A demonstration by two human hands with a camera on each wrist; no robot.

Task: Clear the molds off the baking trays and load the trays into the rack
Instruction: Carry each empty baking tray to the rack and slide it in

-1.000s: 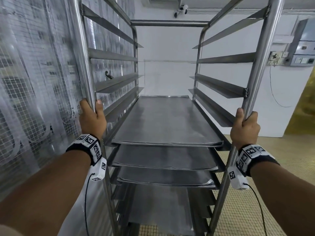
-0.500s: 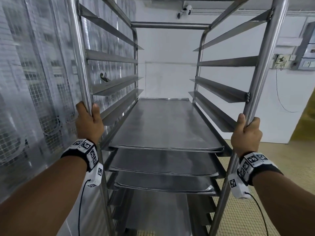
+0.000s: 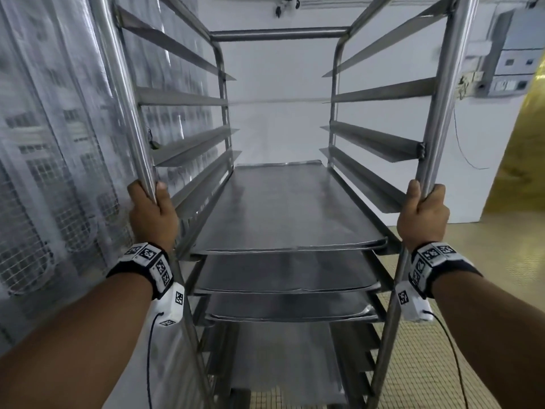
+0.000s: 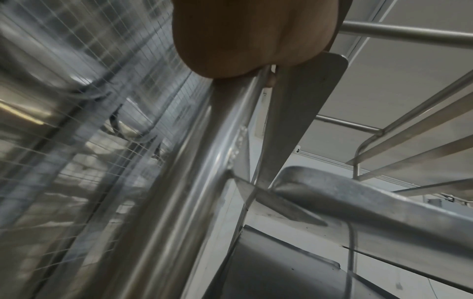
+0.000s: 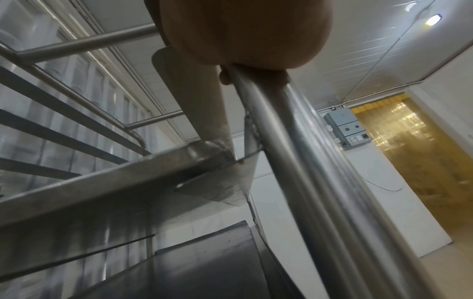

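Note:
A tall steel rack [image 3: 278,34] stands in front of me with angled runners up both sides. Several flat metal baking trays sit stacked in its lower runners; the top tray [image 3: 283,208] lies bare, with no molds on it. My left hand [image 3: 152,214] grips the rack's near left post [image 3: 124,93]. On the near right post [image 3: 445,93] my right hand [image 3: 423,215] has the same wrapped grip. In the left wrist view the palm [image 4: 245,36] hugs the post [image 4: 179,182]. The right wrist view has the palm [image 5: 245,30] against its post [image 5: 302,151], above a tray edge [image 5: 102,182].
A wire mesh wall behind clear plastic strips [image 3: 53,172] runs close along the rack's left side. A white wall [image 3: 280,119] lies ahead. On the right are an electrical box [image 3: 513,54], a yellow strip curtain [image 3: 519,160] and tiled floor [image 3: 472,290].
The rack and both hands on its posts have moved forward along the mesh wall, toward the white wall. Both grips are unchanged.

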